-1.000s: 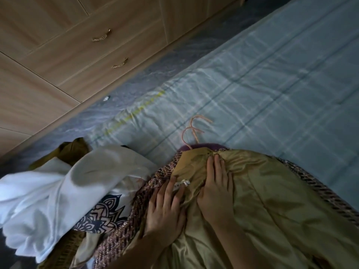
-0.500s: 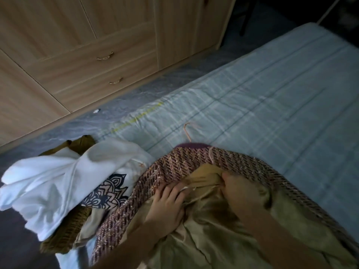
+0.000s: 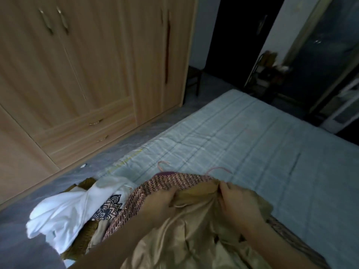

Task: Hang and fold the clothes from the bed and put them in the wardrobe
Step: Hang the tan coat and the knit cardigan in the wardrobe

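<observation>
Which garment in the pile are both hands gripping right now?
The shiny gold satin garment, on top; the pink tweed one and white printed one lie untouched.

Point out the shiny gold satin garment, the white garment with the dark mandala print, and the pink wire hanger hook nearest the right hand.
Shiny gold satin garment (image 3: 186, 235), head view: its creased middle.
White garment with dark mandala print (image 3: 66, 208), head view: plain white fabric.
Pink wire hanger hook (image 3: 219, 168), head view: the curved top.
</observation>
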